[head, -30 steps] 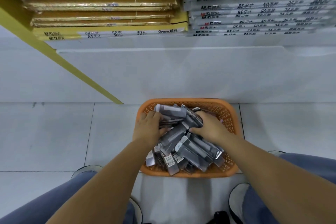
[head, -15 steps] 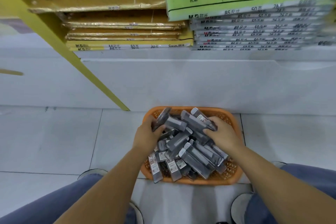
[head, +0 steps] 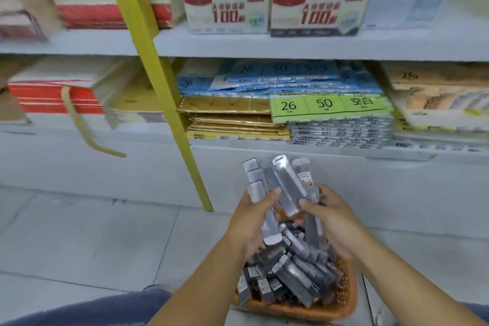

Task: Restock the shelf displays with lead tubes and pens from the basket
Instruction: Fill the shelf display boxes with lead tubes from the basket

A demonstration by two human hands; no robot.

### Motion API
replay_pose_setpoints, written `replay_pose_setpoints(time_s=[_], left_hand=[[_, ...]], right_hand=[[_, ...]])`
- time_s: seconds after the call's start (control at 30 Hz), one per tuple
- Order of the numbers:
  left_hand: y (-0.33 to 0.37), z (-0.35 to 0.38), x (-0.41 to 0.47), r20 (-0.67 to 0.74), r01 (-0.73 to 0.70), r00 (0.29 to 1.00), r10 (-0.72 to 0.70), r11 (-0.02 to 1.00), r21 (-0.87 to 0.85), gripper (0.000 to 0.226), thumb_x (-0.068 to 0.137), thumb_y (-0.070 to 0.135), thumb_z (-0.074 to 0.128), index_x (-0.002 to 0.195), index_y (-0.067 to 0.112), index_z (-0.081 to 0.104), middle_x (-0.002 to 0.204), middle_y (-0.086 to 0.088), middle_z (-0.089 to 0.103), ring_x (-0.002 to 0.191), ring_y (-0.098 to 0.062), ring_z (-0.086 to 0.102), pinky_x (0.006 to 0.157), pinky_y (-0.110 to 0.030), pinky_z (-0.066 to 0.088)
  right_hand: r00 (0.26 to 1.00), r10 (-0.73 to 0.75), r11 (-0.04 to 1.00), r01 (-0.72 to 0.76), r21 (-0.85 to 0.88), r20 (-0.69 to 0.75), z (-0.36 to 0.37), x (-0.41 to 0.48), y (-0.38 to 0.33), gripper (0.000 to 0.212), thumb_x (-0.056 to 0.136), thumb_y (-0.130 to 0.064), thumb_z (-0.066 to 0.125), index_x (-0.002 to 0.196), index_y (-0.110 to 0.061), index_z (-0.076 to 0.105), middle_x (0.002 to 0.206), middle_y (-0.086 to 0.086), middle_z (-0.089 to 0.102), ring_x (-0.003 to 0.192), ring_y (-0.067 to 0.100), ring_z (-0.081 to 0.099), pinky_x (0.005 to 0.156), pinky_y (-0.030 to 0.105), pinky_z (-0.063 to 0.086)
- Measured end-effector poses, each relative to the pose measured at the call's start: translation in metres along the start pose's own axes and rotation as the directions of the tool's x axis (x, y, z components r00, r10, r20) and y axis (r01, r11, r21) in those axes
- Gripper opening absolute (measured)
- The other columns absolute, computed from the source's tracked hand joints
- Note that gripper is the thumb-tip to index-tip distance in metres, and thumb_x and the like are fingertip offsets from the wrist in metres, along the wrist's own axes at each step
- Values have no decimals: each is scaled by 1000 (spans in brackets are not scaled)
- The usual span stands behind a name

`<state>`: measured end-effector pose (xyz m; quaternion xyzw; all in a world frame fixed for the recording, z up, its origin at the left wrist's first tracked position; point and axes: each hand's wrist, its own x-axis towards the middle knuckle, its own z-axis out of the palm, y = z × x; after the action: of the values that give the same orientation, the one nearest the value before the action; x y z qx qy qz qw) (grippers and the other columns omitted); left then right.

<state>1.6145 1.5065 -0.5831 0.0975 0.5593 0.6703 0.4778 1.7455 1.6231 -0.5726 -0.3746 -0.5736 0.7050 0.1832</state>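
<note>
An orange basket (head: 344, 296) on the floor holds several grey lead tubes (head: 296, 275) in a loose heap. Above it, my left hand (head: 250, 222) and my right hand (head: 334, 217) together grip a bundle of lead tubes (head: 285, 188), lifted upright in front of the shelf base. My left thumb presses the tubes on the left of the bundle; my right thumb pinches the middle tube. Two white lead display boxes (head: 315, 0) marked 0.5 and 0.7 stand on the upper shelf.
A yellow shelf upright (head: 164, 82) slants down to the floor left of my hands. The lower shelf carries stacked paper packs, blue (head: 277, 82), gold (head: 232, 116) and green-labelled (head: 328, 106). Red-and-white packs (head: 55, 95) lie at the left. Grey floor tiles surround the basket.
Both hands have risen out of the basket with a bundle of lead tubes. My view has tilted up, bringing the upper shelf and display boxes into sight.
</note>
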Motion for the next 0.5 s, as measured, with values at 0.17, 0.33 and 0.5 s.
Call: replay_pose_setpoints(time_s=[0.17, 0.33, 0.5], left_hand=[[52, 12, -21, -19, -60, 998, 62, 993, 100, 42, 72, 33, 86, 108, 12, 76, 95, -8, 79, 85, -29, 73, 75, -41, 61], [106, 17, -34, 24, -144, 990, 142, 979, 143, 27, 81, 29, 81, 105, 16, 78, 100, -7, 79, 86, -22, 75, 70, -30, 56], [155, 26, -38, 35, -198, 980, 195, 973, 119, 25, 81, 29, 82, 104, 24, 75, 98, -4, 80, 85, -18, 77, 68, -31, 60]], right_hand=[[989, -94, 996, 93, 14, 116, 22, -24, -47, 30, 89, -5, 65, 116, -15, 59, 98, 7, 75, 86, 30, 73, 68, 36, 59], [951, -163, 969, 204, -140, 261, 26, -28, -109, 32, 90, -7, 65, 119, -16, 56, 87, 11, 73, 79, 35, 72, 68, 41, 60], [894, -254, 818, 402, -412, 368, 29, -30, -169, 20, 95, -25, 60, 112, -28, 49, 71, -7, 70, 57, 17, 64, 53, 27, 53]])
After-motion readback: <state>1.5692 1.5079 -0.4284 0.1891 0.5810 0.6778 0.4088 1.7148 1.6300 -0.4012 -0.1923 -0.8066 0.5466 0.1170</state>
